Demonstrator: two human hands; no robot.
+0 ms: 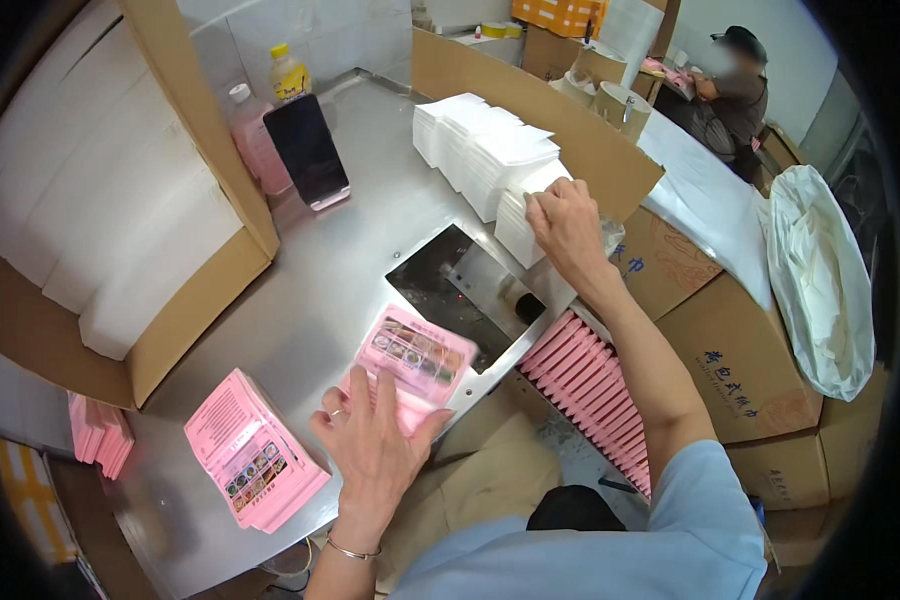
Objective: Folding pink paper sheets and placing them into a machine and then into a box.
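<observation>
My left hand (375, 435) grips a pink printed tissue wrapper (417, 352) at the near edge of the metal table, fingers on top and thumb along its near side. The wrapper's far part is slightly blurred. With fingers curled together, my right hand (567, 222) pinches the near end of a row of folded white tissues (490, 150); its fingertips are partly hidden. Left of my left hand lies a thick stack of pink printed wrappers (253, 455). Between the hands, a dark rectangular opening (450, 285) in the tabletop holds a metal plate.
A carton of white tissue stacks (90, 190) stands at left, beside a phone (308, 150) and bottles (290, 72). Pink packets (590, 390) fill a box below my right forearm. Cartons (735, 350) and a white plastic bag (820, 280) are at right. Another person (735, 95) sits far back.
</observation>
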